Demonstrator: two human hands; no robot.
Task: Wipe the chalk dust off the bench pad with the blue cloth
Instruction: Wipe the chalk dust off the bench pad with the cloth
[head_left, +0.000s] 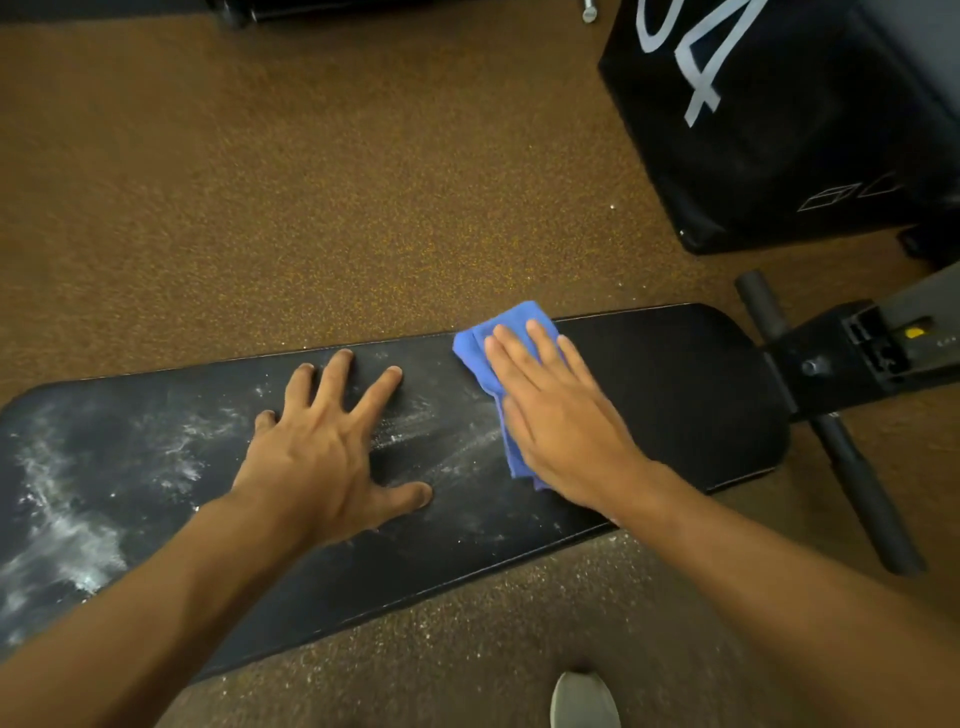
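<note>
While right hand (561, 415) lies flat on blue cloth (480, 358), cloth mostly hidden, left hand (322, 447) splayed on bench pad (675, 395)

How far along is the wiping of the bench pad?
Done: the pad right of the cloth looks clean. In hand: the right hand presses the cloth flat at mid-pad; the left hand braces bare. Left: chalk covers the left half, heaviest at the far left end.
</note>
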